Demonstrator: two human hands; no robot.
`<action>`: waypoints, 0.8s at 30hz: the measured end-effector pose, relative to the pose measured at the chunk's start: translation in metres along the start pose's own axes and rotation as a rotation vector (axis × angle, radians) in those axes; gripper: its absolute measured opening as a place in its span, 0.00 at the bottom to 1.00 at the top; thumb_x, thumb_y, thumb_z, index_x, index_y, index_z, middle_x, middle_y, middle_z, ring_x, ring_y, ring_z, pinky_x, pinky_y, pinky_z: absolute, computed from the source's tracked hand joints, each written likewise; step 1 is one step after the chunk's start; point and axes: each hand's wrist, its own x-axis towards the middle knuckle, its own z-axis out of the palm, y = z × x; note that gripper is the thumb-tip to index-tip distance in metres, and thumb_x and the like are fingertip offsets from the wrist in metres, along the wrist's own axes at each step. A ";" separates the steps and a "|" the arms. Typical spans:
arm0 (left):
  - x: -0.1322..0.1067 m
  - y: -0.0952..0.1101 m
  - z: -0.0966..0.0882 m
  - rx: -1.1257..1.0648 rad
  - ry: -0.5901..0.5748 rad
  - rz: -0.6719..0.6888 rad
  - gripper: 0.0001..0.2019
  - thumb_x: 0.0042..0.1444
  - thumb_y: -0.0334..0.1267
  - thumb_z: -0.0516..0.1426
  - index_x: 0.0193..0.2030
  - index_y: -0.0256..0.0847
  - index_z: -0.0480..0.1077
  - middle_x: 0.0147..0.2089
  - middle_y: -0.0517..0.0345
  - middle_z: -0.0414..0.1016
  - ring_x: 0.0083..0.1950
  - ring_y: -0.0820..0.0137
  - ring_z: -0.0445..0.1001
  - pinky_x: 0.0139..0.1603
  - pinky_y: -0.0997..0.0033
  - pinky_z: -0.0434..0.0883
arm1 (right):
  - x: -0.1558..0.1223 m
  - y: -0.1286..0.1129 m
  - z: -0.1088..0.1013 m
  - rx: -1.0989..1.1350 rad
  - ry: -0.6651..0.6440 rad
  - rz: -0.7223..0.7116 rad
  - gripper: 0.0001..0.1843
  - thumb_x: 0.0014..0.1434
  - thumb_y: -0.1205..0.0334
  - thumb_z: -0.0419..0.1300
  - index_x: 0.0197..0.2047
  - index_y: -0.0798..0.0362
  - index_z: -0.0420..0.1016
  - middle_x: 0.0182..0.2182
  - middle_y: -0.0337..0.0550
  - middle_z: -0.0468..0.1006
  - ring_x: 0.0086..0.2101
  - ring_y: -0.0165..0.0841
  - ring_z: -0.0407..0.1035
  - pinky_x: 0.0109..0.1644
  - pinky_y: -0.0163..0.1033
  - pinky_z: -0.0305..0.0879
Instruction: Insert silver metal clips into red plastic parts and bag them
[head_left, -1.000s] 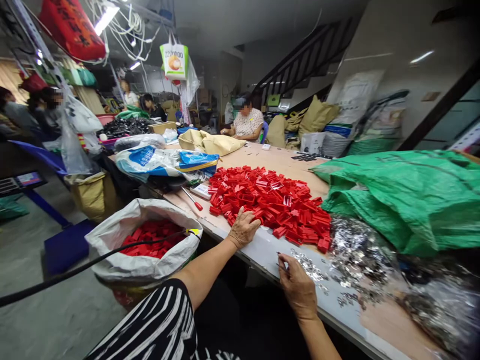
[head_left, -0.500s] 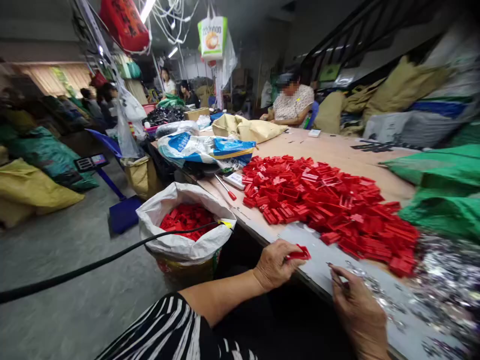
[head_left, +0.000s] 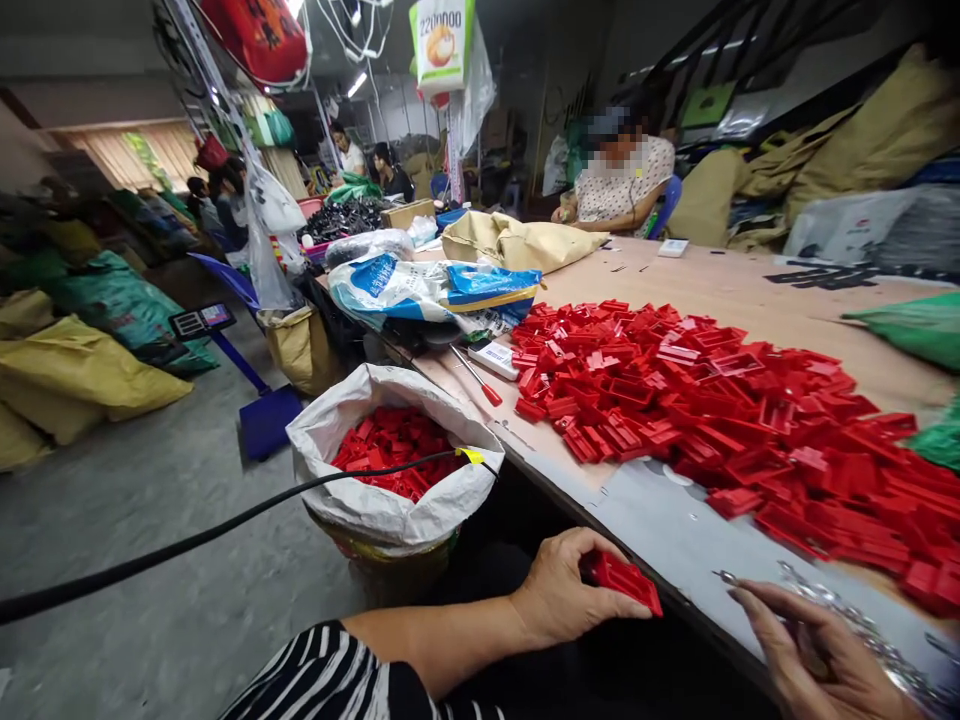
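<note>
Your left hand (head_left: pixel 562 590) is closed on a red plastic piece (head_left: pixel 626 582), thumb below and fingers above, right by the near edge of the worktop (head_left: pixel 720 275). Your right hand (head_left: pixel 817 640) pinches a small metal piece (head_left: pixel 725 577) at its fingertips, over a grey sheet (head_left: pixel 660 515) that lies along that same edge; the metal piece is too small for you to make out its shape. Loose metal parts (head_left: pixel 855 625) lie beside and partly behind that hand. Beyond the sheet, a broad heap of red pieces (head_left: pixel 675 385) spreads toward the middle of the worktop. To the heap's left, near the worktop's left edge, lie a red-handled screwdriver (head_left: pixel 480 380) and a white box (head_left: pixel 493 360). An open white sack (head_left: pixel 319 435) stands just off the near edge, with more red pieces inside.
</note>
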 end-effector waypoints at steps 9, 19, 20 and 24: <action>-0.005 0.024 -0.008 0.202 -0.008 0.145 0.14 0.45 0.37 0.67 0.39 0.40 0.74 0.35 0.58 0.73 0.36 0.70 0.71 0.38 0.71 0.68 | -0.015 -0.074 -0.024 0.162 -0.282 0.001 0.12 0.59 0.50 0.57 0.38 0.49 0.75 0.32 0.41 0.80 0.27 0.30 0.72 0.30 0.31 0.67; -0.015 0.031 -0.001 0.395 -0.086 0.433 0.13 0.50 0.30 0.64 0.43 0.39 0.70 0.37 0.57 0.72 0.38 0.70 0.71 0.40 0.70 0.70 | -0.021 -0.084 -0.021 0.090 -0.294 -0.178 0.06 0.64 0.63 0.54 0.41 0.49 0.72 0.34 0.40 0.78 0.33 0.30 0.73 0.37 0.33 0.67; -0.016 0.032 0.000 0.401 -0.096 0.447 0.14 0.50 0.29 0.64 0.44 0.39 0.70 0.37 0.56 0.72 0.38 0.70 0.71 0.41 0.71 0.70 | -0.022 -0.084 -0.021 0.085 -0.304 -0.186 0.07 0.64 0.64 0.53 0.41 0.49 0.72 0.34 0.40 0.77 0.34 0.31 0.73 0.37 0.34 0.67; -0.020 0.032 0.002 0.429 -0.126 0.464 0.14 0.51 0.28 0.62 0.46 0.40 0.70 0.38 0.56 0.72 0.38 0.70 0.72 0.41 0.71 0.71 | -0.026 -0.082 -0.022 0.084 -0.343 -0.195 0.07 0.64 0.67 0.53 0.42 0.49 0.71 0.34 0.40 0.76 0.34 0.30 0.72 0.38 0.34 0.67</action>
